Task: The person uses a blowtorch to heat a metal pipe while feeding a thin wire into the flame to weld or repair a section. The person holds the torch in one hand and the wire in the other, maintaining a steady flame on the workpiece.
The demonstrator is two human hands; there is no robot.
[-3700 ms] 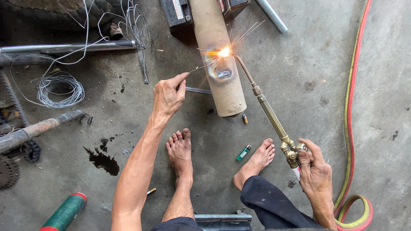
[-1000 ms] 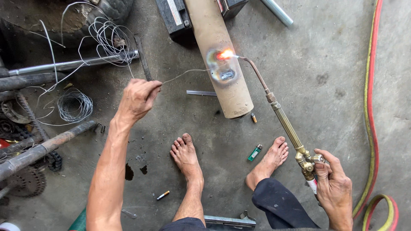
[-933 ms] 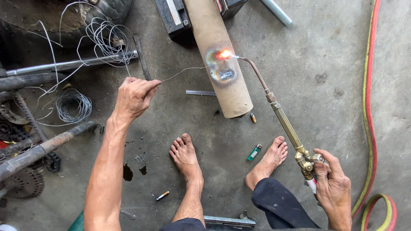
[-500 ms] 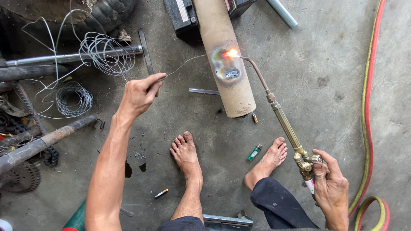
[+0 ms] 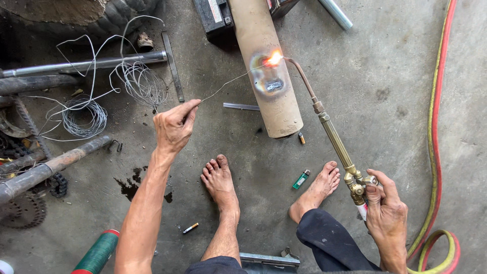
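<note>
Pinching a thin wire (image 5: 228,83) between thumb and fingertips, the left hand (image 5: 175,126) holds it out so its far end meets the flame (image 5: 274,58) on a tan metal cylinder (image 5: 266,66) lying on the concrete floor (image 5: 395,101). The right hand (image 5: 386,215) is closed around the brass torch (image 5: 335,142), whose bent tip reaches that same glowing spot. Bare feet, a green lighter (image 5: 301,179) between them, wire coils (image 5: 86,116) at left, and red and yellow hoses (image 5: 436,152) at right surround the work.

A rectangular label (image 5: 216,11) (pale, with a red strip) lies on the black box (image 5: 215,20) beyond my feet; I see nothing else labelled.
</note>
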